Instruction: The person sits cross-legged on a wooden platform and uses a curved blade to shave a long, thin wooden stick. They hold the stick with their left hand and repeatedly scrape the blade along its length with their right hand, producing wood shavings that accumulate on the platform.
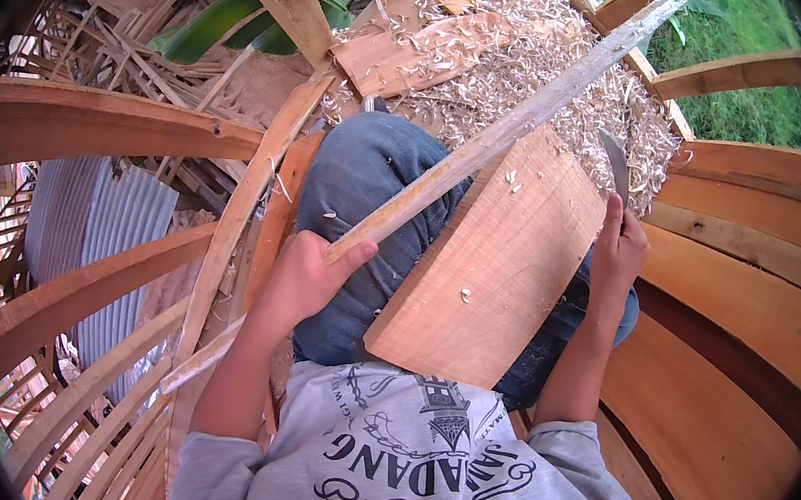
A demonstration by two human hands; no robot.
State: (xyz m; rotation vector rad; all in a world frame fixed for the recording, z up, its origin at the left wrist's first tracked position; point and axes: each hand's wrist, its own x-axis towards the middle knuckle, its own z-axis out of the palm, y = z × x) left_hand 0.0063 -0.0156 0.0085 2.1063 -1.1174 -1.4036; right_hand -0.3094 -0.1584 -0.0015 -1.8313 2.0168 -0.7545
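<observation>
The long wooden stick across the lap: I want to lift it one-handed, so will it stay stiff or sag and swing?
The long wooden stick looks straight and unbending, so probably stiff. The left hand grips it near one end, so the far end may feel tip-heavy. Its rough surface seems unlikely to slip.

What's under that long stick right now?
The long stick lies across a wooden block on the person's lap, with the left hand gripping it. Farther out are wood shavings; its lower end stays covered.

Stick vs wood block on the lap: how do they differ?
The stick is long, thin and pale grey; the block is short, wide, flat and reddish-brown. The stick lies aslant across the block's upper edge, gripped by the left hand; the block rests on the person's lap, with the right hand and its blade beside it. Both are bare wood, flecked with shavings.
</observation>
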